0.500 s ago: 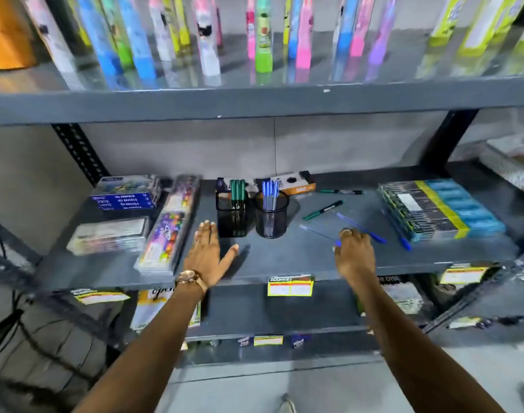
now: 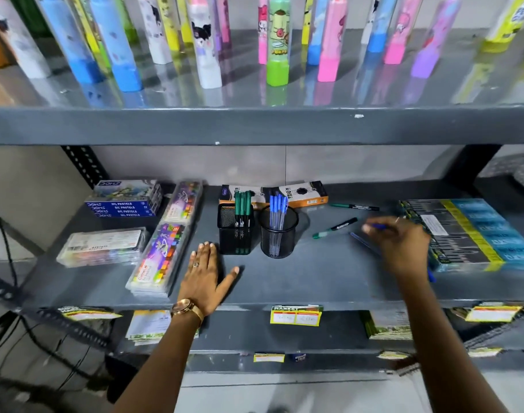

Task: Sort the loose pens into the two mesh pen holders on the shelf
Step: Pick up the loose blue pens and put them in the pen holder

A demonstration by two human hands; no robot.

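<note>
Two black mesh holders stand mid-shelf: a square holder with green markers and a round holder with blue pens. Right of them, two green markers lie loose, one near the back and one nearer. A blue pen lies beside my right hand, which is blurred, with its fingers curled and pinching another blue pen. A blue pen end shows under that wrist. My left hand lies flat and spread on the shelf, just left of the square holder.
Oil pastel boxes, long colour sets and a clear case fill the shelf's left. An orange-black box sits behind the holders. A stack of packs lies right. The upper shelf's edge hangs overhead.
My right hand has shifted right and back among the loose blue pens and has closed on one. The left hand stays flat on the shelf. The view has moved closer.
</note>
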